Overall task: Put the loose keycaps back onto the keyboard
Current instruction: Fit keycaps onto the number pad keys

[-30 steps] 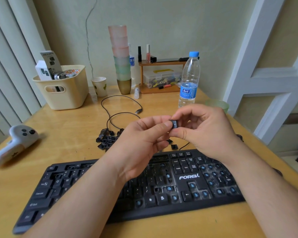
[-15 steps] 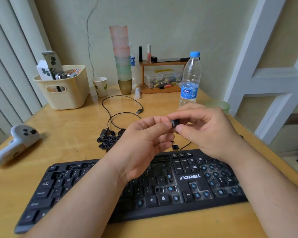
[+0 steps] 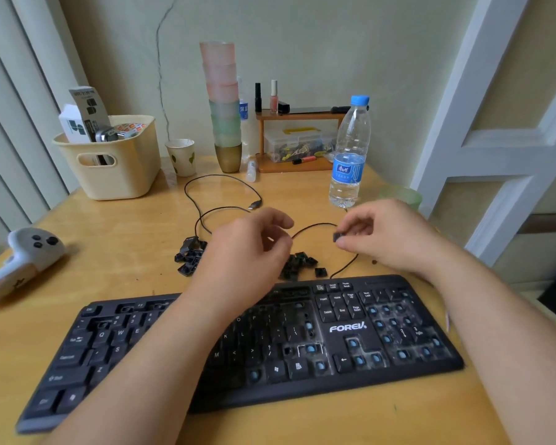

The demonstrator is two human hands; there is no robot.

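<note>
Hands have split apart since a second ago: right hand alone now pinches the small black keycap between thumb and forefinger, held above the wooden desk behind the black FOREV keyboard. Left hand holds nothing that I can see, fingers loosely curled over the pile of loose black keycaps. Numpad sockets sit bare.
</note>
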